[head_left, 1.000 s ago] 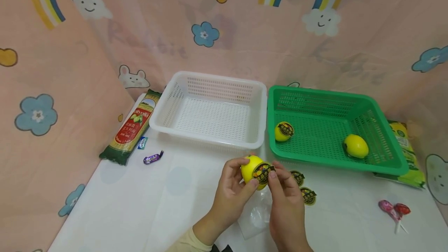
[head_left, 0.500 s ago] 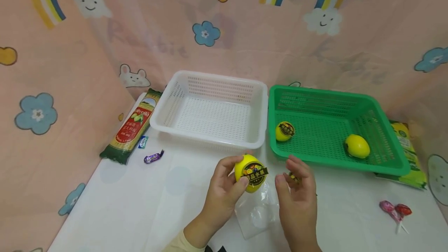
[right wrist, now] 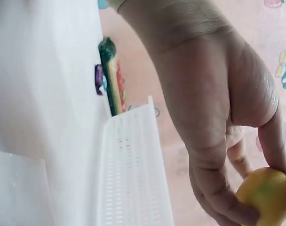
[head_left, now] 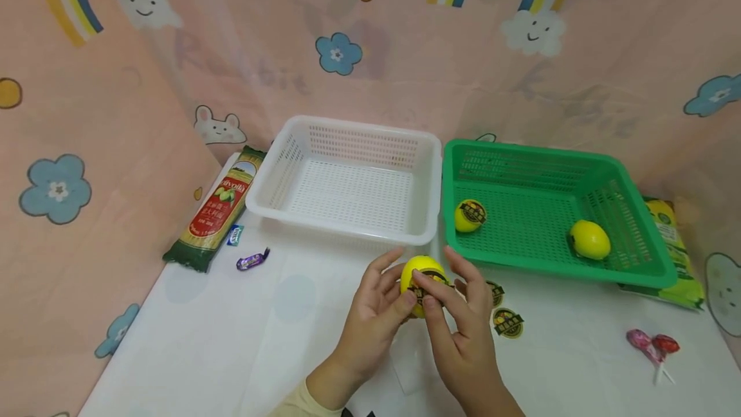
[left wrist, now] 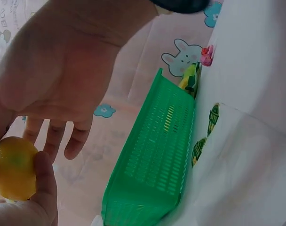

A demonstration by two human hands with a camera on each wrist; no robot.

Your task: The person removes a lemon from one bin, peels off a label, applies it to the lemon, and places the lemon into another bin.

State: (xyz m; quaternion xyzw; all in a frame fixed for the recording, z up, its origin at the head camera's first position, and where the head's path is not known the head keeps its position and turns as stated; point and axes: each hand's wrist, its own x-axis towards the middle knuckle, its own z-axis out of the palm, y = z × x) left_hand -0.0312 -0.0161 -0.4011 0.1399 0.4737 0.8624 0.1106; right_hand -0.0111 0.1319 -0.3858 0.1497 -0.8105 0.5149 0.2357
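Observation:
In the head view my left hand [head_left: 367, 317] holds a yellow lemon [head_left: 424, 262] in front of the baskets, its thumb on the lower front. My right hand [head_left: 466, 333] touches the same lemon, index finger and thumb laid over a black fruit sticker [head_left: 434, 273] on its face. The index finger is fairly straight, and the fingers partly cover the sticker. The right wrist view shows the lemon [right wrist: 263, 193] at the right hand's fingertips. Two more round stickers [head_left: 508, 322] lie beside the right hand, and a clear plastic sheet [head_left: 410, 375] is partly hidden below both hands.
Behind the hands stand a white basket [head_left: 341, 227] and a green basket [head_left: 550, 269], the green one containing a stickered lemon [head_left: 466, 221] and another lemon [head_left: 590, 240]. A pasta packet [head_left: 214, 211] and wrapped candies [head_left: 252, 260] lie left; lollipops [head_left: 645, 345] and a green-yellow packet [head_left: 677, 262] lie right.
Half a second ago the right hand was away from the lemon; now its fingers are back on the sticker. The lemon has shifted slightly right with the left hand still holding it.

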